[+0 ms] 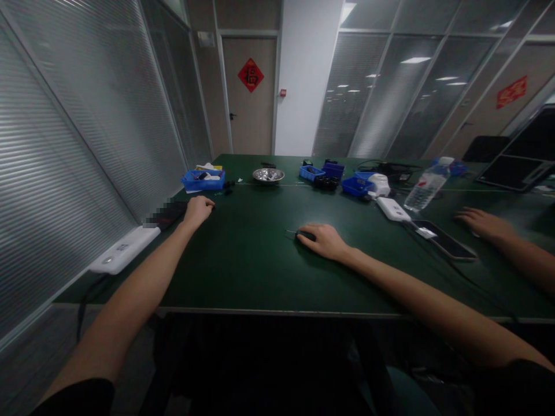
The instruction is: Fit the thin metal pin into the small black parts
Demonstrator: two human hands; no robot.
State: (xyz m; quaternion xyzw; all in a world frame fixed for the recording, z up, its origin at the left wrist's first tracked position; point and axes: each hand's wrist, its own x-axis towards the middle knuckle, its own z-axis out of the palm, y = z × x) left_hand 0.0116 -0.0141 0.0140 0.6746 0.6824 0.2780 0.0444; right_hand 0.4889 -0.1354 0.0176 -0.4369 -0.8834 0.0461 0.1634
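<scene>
My left hand (198, 210) rests on the green table (251, 266) near its left edge, fingers curled into a loose fist; whatever is inside it is hidden. It lies right beside a dark phone (167, 214). My right hand (324, 239) lies palm down at the table's middle, fingers closed over a small dark object (304, 234) with a thin metal tip sticking out to the left.
Blue bins (203, 179) (356, 186), a metal bowl (268, 175), a white device (392, 208), a plastic bottle (427, 191) and a second phone (446, 241) stand further back. Another person's hand (483, 222) rests at the right. A white power strip (125, 249) lies at the left edge.
</scene>
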